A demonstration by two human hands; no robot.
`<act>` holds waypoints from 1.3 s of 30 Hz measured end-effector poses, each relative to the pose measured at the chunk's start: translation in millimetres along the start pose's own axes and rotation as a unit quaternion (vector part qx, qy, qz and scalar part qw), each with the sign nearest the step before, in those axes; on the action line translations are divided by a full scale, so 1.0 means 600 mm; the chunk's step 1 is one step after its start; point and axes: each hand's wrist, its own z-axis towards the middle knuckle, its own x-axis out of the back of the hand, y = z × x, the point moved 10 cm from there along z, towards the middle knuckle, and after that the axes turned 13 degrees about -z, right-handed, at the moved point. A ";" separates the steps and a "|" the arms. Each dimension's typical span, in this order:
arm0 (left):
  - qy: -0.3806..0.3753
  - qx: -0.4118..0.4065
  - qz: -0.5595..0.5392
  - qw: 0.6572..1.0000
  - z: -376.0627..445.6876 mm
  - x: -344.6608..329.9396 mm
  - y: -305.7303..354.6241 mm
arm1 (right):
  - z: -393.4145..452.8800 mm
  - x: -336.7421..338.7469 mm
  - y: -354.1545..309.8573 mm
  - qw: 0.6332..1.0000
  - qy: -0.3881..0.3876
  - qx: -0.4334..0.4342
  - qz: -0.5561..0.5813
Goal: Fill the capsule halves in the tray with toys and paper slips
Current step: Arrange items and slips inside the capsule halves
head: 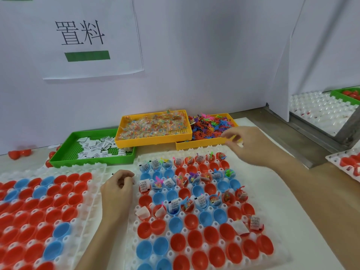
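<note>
Green tray [64, 152] of paper slips [97, 147] and two yellow toy trays [155, 140] behind the capsule tray [276, 248]; right hand [247, 145] pinches something small above it, left hand [118, 187] loosely curled beside it

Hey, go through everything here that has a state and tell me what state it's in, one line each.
Left hand: fingers curled, contents hidden.
Right hand: fingers curled above the far tray edge; hold unclear.
Right capsule tray: far rows partly filled, near rows empty.
Left capsule tray: halves empty.
Green bin: holds paper slips.
Yellow bin: full of bagged toys.
</note>
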 end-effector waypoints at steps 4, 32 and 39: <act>-0.002 -0.007 -0.004 1.000 -0.001 0.001 0.005 | 0.104 -0.041 0.054 0.998 0.012 -0.055 0.003; -0.004 -0.032 -0.004 0.999 0.003 -0.002 0.017 | 0.212 -0.144 0.081 0.995 -0.009 -0.100 -0.026; -0.004 -0.024 -0.004 1.000 0.000 0.000 0.013 | 0.209 -0.129 0.075 0.992 0.070 -0.105 -0.019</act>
